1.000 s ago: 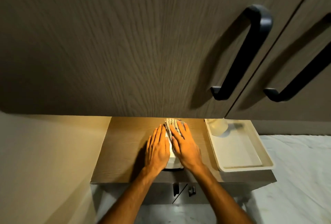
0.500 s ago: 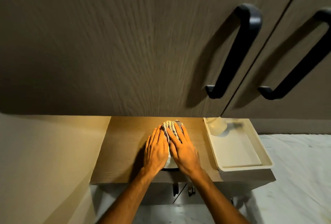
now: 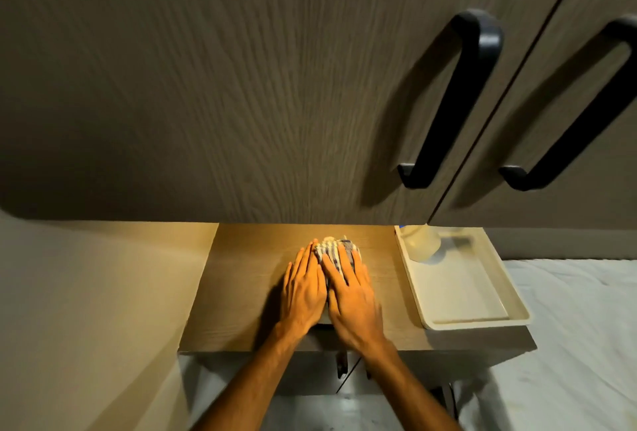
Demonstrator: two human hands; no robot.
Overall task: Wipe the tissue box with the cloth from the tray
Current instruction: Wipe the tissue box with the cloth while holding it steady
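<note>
A striped cloth (image 3: 331,247) lies bunched on top of the tissue box (image 3: 322,319). The box sits on the wooden tabletop (image 3: 241,292) and is almost fully covered by my hands. My right hand (image 3: 351,298) lies flat on the cloth with fingers spread, pressing it onto the box top. My left hand (image 3: 303,289) rests flat against the box's left side and top, steadying it. The two hands touch side by side.
A cream tray (image 3: 477,322) sits on the right end of the tabletop, with a pale bottle (image 3: 421,244) at its far corner. Dark cabinet doors with black handles (image 3: 455,103) overhang the table's back. A wall stands on the left and white bedding (image 3: 579,327) on the right.
My right hand and the cloth have slid a little further away along the box top, covering more of the box. My left hand has kept its place beside it.
</note>
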